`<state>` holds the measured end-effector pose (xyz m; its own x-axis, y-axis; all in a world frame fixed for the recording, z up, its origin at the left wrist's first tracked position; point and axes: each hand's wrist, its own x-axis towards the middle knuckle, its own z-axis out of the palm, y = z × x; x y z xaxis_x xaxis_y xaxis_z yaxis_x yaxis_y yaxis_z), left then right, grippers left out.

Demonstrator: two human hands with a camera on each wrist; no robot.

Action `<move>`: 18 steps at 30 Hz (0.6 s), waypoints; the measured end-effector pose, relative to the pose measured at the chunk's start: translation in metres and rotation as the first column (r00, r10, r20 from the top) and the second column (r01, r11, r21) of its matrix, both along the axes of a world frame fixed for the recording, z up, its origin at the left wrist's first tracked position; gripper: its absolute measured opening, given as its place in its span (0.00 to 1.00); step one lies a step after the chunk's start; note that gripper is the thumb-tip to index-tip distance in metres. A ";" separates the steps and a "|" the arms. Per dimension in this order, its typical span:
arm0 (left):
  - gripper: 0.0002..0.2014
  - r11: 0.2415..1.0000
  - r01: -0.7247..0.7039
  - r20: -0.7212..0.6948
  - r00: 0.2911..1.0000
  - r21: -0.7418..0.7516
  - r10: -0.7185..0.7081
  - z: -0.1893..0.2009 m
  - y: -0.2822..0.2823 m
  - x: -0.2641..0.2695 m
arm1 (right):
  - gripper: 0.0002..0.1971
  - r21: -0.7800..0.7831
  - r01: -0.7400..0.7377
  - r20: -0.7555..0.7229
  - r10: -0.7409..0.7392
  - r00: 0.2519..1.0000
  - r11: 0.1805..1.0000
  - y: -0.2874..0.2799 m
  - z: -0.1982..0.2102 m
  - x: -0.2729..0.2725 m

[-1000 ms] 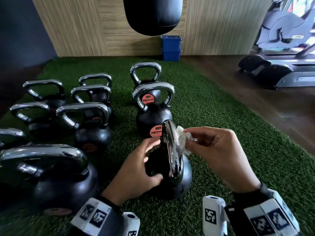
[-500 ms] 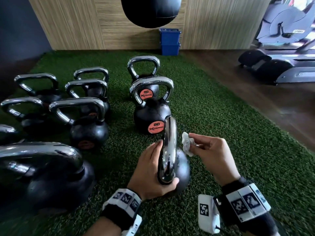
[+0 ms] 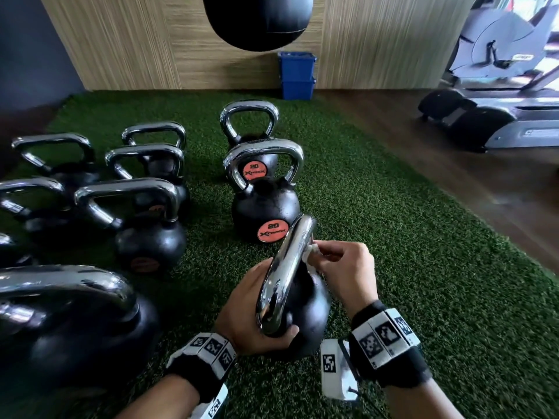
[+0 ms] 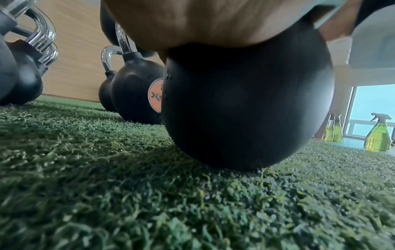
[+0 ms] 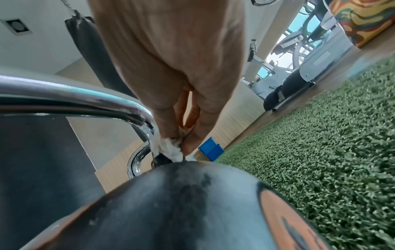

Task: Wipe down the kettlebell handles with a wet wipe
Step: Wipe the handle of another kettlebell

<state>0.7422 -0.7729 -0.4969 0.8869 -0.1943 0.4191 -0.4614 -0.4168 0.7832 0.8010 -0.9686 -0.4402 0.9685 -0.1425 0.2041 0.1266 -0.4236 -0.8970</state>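
A black kettlebell (image 3: 305,309) with a chrome handle (image 3: 287,267) stands on the green turf right in front of me. My left hand (image 3: 257,313) grips the near leg of the handle, thumb curled under it; in the left wrist view only the palm (image 4: 213,22) and the ball (image 4: 245,101) show. My right hand (image 3: 344,267) pinches a bunched white wet wipe (image 3: 311,251) and presses it on the far leg of the handle, where it bends down to the ball. The right wrist view shows the fingertips (image 5: 190,142) squeezing the wipe (image 5: 171,150) against the chrome (image 5: 147,125).
Several more chrome-handled kettlebells stand on the turf (image 3: 423,267): two with orange 20 labels (image 3: 266,204) just beyond, others (image 3: 145,225) in rows to the left. A punching bag (image 3: 260,19) hangs ahead, blue bins (image 3: 297,75) sit by the wall, exercise machines (image 3: 499,116) at right, spray bottles (image 4: 378,135) beyond the turf.
My right hand brought the wipe back onto the far side of the handle after holding it clear. The left hand moved its grip to the near leg of the handle.
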 end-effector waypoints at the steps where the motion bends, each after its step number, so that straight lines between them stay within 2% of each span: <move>1: 0.46 1.000 0.000 0.000 1.000 0.002 0.000 0.000 0.000 0.000 | 0.11 0.032 -0.010 0.022 0.009 1.000 0.999 0.001 0.006 0.001; 5: 0.49 0.999 -0.032 0.028 0.999 0.020 0.031 -0.001 -0.001 -0.002 | 0.15 0.040 0.002 0.231 -0.011 0.973 0.999 -0.004 0.024 0.004; 8: 0.50 0.999 -0.022 0.048 0.999 0.024 0.020 -0.001 -0.001 0.000 | 0.13 0.045 -0.032 0.217 0.021 0.976 0.998 -0.007 0.026 0.004; 11: 0.50 1.000 -0.009 0.057 0.998 0.016 0.008 -0.003 -0.001 0.003 | 0.13 -0.028 -0.064 0.227 0.068 0.971 0.998 -0.008 0.031 0.004; 13: 0.50 1.000 -0.010 0.061 0.998 0.015 0.009 -0.004 -0.001 0.003 | 0.14 -0.121 -0.047 0.347 0.087 0.934 0.991 -0.009 0.037 0.001; 16: 0.49 1.000 -0.010 0.046 0.999 0.001 0.010 -0.006 0.000 0.004 | 0.14 -0.243 -0.036 0.533 0.165 0.830 0.969 -0.008 0.047 -0.016; 18: 0.49 1.000 -0.022 0.041 0.999 0.006 0.022 -0.007 0.000 0.004 | 0.13 -0.334 -0.065 0.585 0.260 0.768 0.940 -0.006 0.050 -0.032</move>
<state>0.7458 -0.7727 -0.5043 0.8729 -0.1774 0.4544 -0.4840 -0.4319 0.7611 0.7692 -0.9748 -0.3902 0.6236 0.1627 0.7647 0.6959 -0.5612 -0.4481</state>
